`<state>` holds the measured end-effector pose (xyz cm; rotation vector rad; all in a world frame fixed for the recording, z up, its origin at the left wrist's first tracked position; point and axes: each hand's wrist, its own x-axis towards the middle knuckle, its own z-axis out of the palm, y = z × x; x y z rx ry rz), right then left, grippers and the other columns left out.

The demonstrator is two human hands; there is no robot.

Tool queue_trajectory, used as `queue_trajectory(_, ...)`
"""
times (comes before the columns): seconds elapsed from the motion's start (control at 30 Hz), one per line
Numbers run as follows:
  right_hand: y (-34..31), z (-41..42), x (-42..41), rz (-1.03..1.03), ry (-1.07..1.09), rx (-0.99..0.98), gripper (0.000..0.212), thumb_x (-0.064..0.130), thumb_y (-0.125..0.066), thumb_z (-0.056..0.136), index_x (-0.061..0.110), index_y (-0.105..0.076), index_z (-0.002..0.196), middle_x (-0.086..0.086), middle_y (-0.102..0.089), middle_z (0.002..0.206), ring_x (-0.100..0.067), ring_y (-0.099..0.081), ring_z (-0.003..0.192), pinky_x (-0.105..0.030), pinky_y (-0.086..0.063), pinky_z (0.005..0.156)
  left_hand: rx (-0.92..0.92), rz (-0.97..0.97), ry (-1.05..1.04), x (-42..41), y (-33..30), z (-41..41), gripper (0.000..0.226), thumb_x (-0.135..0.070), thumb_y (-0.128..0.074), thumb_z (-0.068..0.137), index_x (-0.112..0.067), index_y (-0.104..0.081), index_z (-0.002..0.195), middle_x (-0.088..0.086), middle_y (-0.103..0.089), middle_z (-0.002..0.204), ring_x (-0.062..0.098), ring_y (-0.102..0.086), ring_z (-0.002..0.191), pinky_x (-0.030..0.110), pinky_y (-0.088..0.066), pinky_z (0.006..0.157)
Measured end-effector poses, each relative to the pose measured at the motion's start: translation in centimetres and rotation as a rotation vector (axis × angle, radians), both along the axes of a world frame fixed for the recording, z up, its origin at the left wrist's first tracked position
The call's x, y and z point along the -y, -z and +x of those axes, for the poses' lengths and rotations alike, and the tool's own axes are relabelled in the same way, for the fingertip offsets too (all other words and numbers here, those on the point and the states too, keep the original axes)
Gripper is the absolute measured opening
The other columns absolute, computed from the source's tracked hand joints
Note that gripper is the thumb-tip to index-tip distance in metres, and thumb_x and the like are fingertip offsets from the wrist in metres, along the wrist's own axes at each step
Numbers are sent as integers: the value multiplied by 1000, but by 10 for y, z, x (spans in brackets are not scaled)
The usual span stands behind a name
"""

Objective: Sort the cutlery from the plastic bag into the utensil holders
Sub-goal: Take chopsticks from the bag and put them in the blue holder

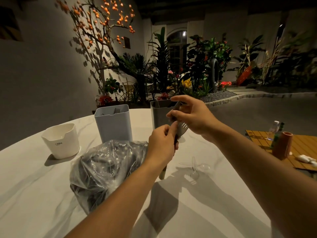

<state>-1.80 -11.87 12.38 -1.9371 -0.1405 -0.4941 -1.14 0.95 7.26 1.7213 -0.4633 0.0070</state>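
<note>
Cutlery bundle point(178, 133): I count at least one fork, tines showing between the two hands; further pieces in the grip are too dark to number. It sits above the desk point(197, 212) centre, just at 6 o'clock of the grey holder point(158, 115).

Left hand point(162, 145): fingers curled round the handles, a pale handle end poking out below the wrist. Right hand point(192, 114): thumb and fingertips pinching one dark piece at the upper end, index finger raised.

Three holders: white holder point(61, 141) at 9 o'clock, blue holder point(113, 124) with fork tines inside, then the grey one. One plastic bag point(104, 170) at 7 o'clock, dark cutlery inside. Clear plastic utensils point(197, 169) lie at 5 o'clock; count uncertain.
</note>
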Motion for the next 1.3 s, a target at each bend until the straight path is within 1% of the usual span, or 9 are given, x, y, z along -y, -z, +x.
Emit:
queue_trajectory(0.23, -23, 10, 4, -25, -86, -48, 42, 5, -62, 95, 25, -61, 132, -1, -70, 108, -14, -65, 108, -33, -52, 94, 103, 60, -83, -5, -16, 20, 46, -50, -41, 103, -16, -65, 83, -2, -64, 73, 17, -55, 68, 29, -40, 59)
queue_trajectory(0.4, -35, 22, 1, 72, -48, 27, 26, 2, -67, 91, 17, -65, 112, 0, -70, 97, -11, -67, 99, -28, -54, 85, -3, -18, 33, -4, -28, 27, 61, -58, -21, 103, -17, -66, 106, -3, -65, 87, 15, -58, 87, 31, -46, 88)
queue_trajectory(0.5, -39, 29, -1, 57, -58, 70, 20, 4, -68, 90, 18, -67, 105, 2, -71, 103, -10, -68, 100, -26, -56, 86, -137, -114, 73, -4, -39, 31, 69, -56, -13, 105, -12, -67, 101, -9, -53, 67, 10, -44, 71, 27, -39, 74)
queue_trajectory(0.67, -42, 39, -1, 13, -7, 127, 18, 9, -70, 90, 19, -67, 104, 5, -71, 104, -6, -66, 101, -26, -54, 86, -244, -121, 83, -2, -47, 42, 53, -56, -20, 105, -21, -51, 80, -1, -46, 72, 12, -39, 65, 30, -36, 68)
queue_trajectory(0.8, -43, 48, 1, 25, 25, 128, 12, 13, -71, 90, 22, -67, 98, 3, -67, 115, -12, -60, 113, -32, -49, 95, -290, -156, 106, 3, -51, 49, 50, -56, -23, 105, -16, -54, 101, 4, -44, 69, 14, -40, 61, 27, -36, 61)
queue_trajectory(0.9, -47, 50, 3, 92, 31, 95, 12, 12, -69, 91, 21, -66, 98, -5, -71, 107, -17, -66, 104, -25, -52, 82, -229, -83, 52, 9, -49, 56, 59, -56, -22, 105, -11, -47, 132, 22, -63, 113, 31, -64, 107, 40, -50, 94)
queue_trajectory(0.97, -48, 51, 4, 110, 55, 87, 12, 11, -67, 93, 20, -64, 101, -5, -72, 100, -15, -68, 93, -23, -51, 72, -194, -53, 14, 11, -47, 62, 57, -54, -21, 105, -12, -41, 138, 23, -52, 140, 38, -52, 130, 49, -41, 110)
queue_trajectory(1.13, -53, 59, 7, 73, 89, 173, 14, 9, -65, 94, 18, -63, 104, -4, -72, 100, -15, -70, 94, -26, -58, 76, 97, 35, -111, 12, -54, 75, 37, -46, -26, 108, -17, -49, 111, 4, -57, 95, 19, -55, 87, 32, -44, 70)
queue_trajectory(1.3, -70, 71, 12, 6, 204, 387, 14, 10, -64, 94, 21, -60, 102, 3, -67, 98, -10, -67, 94, -26, -57, 82, 243, -50, -87, 6, -80, 100, 30, -32, -32, 110, -18, -57, 101, -2, -56, 82, 13, -53, 74, 33, -47, 68)
